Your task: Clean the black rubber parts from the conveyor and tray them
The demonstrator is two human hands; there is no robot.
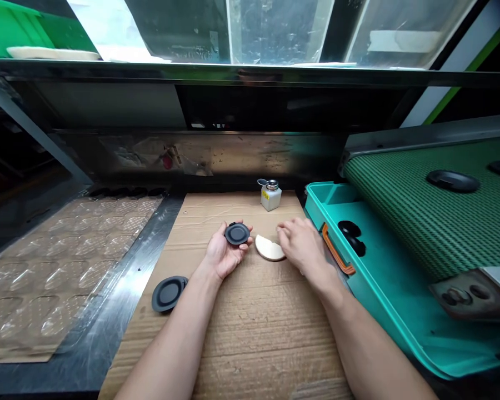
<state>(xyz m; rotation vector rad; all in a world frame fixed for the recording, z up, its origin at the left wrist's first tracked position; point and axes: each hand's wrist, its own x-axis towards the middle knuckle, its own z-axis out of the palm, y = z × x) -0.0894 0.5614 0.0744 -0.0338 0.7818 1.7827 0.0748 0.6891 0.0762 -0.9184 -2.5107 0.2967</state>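
Observation:
My left hand (227, 253) is palm up, its fingers wrapped around a round black plastic lid-like part (237, 234) with a small tab at its rim. My right hand (302, 244) is palm down with its fingers bent together; whatever lies under the fingertips is hidden. Beside those fingers, a white pad (269, 248) rests on the cardboard sheet (250, 339), its right end partly covered by the hand. I cannot tell whether the hand touches it. A second black round part (169, 293) lies left of my left forearm.
A small white bottle with a metal top (270, 195) stands at the back. Clear moulded trays (66, 250) lie left. At right, a teal bin (400, 311) holds black parts (352, 238), below a green conveyor belt (441, 222) carrying black parts (453, 180). A shelf edge (250, 75) crosses above.

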